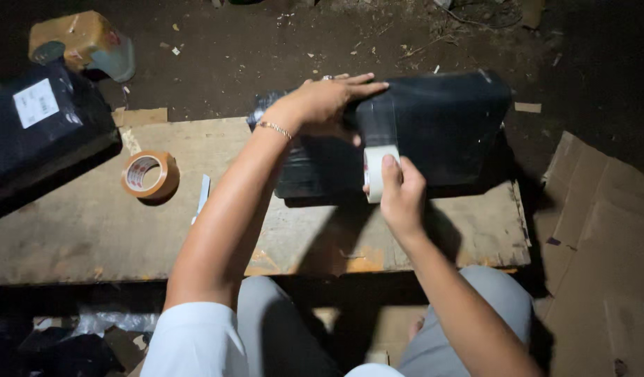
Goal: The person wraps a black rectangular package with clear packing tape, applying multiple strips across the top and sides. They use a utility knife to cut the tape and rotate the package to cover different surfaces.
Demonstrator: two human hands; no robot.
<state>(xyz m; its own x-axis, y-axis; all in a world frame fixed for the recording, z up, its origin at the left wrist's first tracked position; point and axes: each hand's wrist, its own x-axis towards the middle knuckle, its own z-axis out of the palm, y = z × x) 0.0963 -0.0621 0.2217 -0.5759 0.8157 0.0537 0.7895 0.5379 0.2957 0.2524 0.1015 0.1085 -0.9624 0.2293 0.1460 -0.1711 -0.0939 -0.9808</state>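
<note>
A parcel wrapped in black plastic (441, 126) lies on a wooden board (91, 223) in front of me. My left hand (325, 98) rests flat on the parcel's top, fingers spread, a thin bracelet on the wrist. My right hand (402, 195) grips a roll of clear tape (375, 171) at the parcel's near edge. A strip of tape runs from the roll up over the black wrap toward my left hand.
A brown tape roll (150, 174) and a small white cutter (201, 197) lie on the board's left. Another black parcel with a white label (35, 132) sits far left, a tape-wrapped box (84, 43) behind it. Flattened cardboard (601, 258) lies at right on the dirt floor.
</note>
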